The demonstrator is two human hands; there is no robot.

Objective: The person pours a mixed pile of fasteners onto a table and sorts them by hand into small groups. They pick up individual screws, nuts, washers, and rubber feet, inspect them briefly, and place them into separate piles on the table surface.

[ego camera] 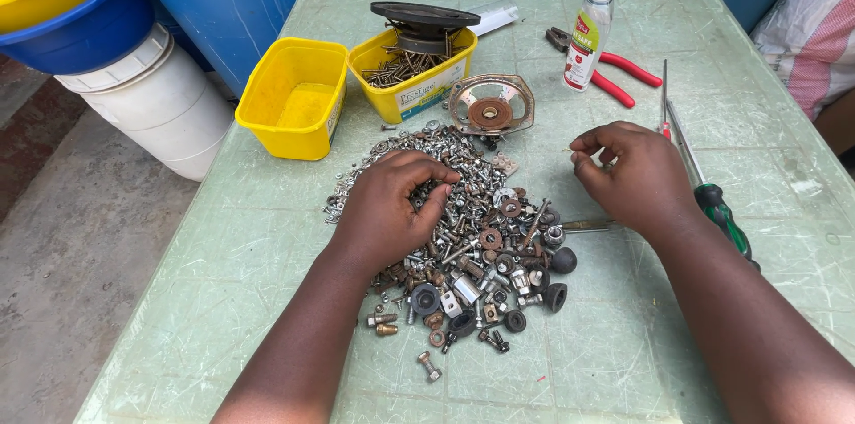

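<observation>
Two hands over pale green plastic worktop [223, 237]: left hand [387, 206] curled into heap of mixed metal screws, nuts, bolts [481, 246]; right hand [632, 170] pinching a thin pin.

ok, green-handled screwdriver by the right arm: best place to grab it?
Take the screwdriver by its green handle, coming from above on the table's right side. The handle is the thick part, though the right forearm partly covers it; the thin shaft lies flat toward the red pliers.

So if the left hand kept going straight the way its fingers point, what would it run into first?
The left hand lies on the heap of screws, nuts and washers, fingers aimed up and right. Straight on, it would cross more of the heap, then probably meet the rusty speaker frame; depth is hard to judge.
</observation>
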